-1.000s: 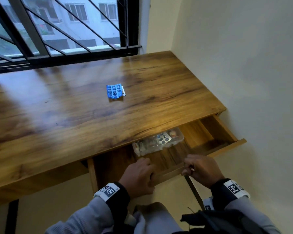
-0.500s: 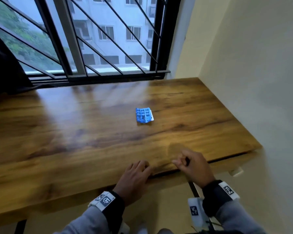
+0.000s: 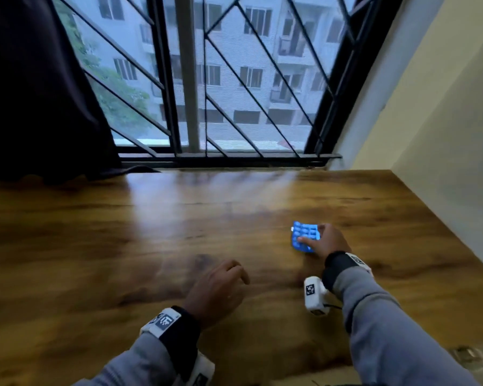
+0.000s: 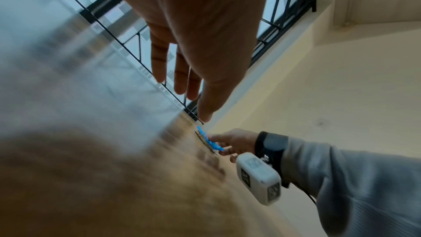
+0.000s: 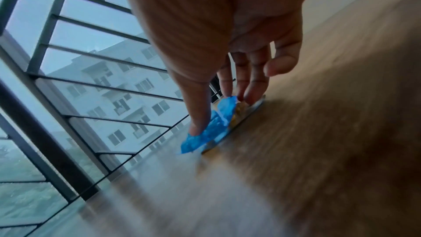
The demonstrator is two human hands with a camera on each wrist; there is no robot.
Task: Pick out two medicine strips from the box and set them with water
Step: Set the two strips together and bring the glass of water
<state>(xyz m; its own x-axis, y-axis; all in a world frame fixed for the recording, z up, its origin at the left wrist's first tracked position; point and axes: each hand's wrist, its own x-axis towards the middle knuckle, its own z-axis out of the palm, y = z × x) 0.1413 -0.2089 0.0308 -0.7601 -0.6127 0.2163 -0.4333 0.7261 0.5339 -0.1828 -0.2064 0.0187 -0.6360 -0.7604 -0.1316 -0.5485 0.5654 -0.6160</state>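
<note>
Two medicine strips lie stacked on the wooden desk: a blue blister strip on top of a silver-backed strip. My right hand pinches them, thumb on the blue strip, fingers at its far edge. Seen from the left wrist view, the blue strip sits at my right hand's fingertips. My left hand hovers open over the desk, a short way left of the strips, holding nothing. No box and no water are in view.
A barred window runs along the desk's far edge, with a dark curtain at the back left. A cream wall bounds the desk on the right. Bare wood spreads left of my hands.
The drawer with the clear box went shut under the desk edge. Both hands then rose onto the desk top, and my right hand reached forward onto the blue strip.
</note>
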